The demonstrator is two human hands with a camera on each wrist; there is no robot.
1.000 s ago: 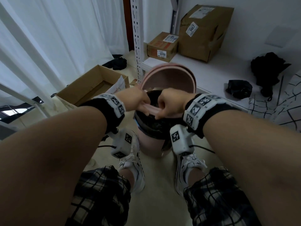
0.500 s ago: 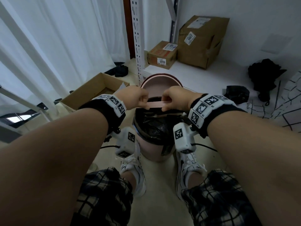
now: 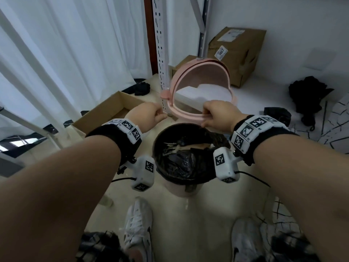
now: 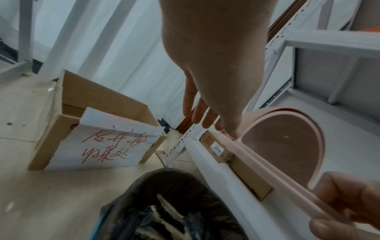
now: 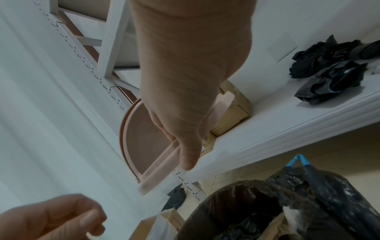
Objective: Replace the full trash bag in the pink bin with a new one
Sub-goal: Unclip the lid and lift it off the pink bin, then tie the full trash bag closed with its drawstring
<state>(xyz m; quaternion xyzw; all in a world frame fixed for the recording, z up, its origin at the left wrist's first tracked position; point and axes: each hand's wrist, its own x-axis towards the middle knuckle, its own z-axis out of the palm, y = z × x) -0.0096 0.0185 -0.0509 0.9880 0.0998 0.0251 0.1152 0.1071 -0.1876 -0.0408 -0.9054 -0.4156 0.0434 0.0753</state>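
The pink bin [image 3: 180, 190] stands on the floor between my feet, lined with a black trash bag [image 3: 181, 163] stuffed with rubbish; its blue drawstring [image 5: 298, 161] sticks up at the rim. The pink lid ring [image 3: 188, 116] with its raised flap [image 3: 200, 78] is off the bin, held tilted above the far rim. My right hand [image 3: 217, 115] pinches the ring's near edge, thumb on top [image 5: 188, 155]. My left hand [image 3: 151, 115] hovers by the ring's left end with fingers loose and holds nothing [image 5: 61, 216].
An open cardboard box [image 3: 105, 114] with a handwritten sheet [image 4: 107, 142] sits on the floor at left. A white rack upright [image 3: 160, 53] and low shelf [image 3: 264, 95] behind the bin carry cardboard boxes [image 3: 236, 53] and black bags [image 3: 275, 114]. White curtains hang left.
The lid ring has come off the bin and risen, tilting up toward the shelf. My left hand has let go of it; the right hand still holds it.
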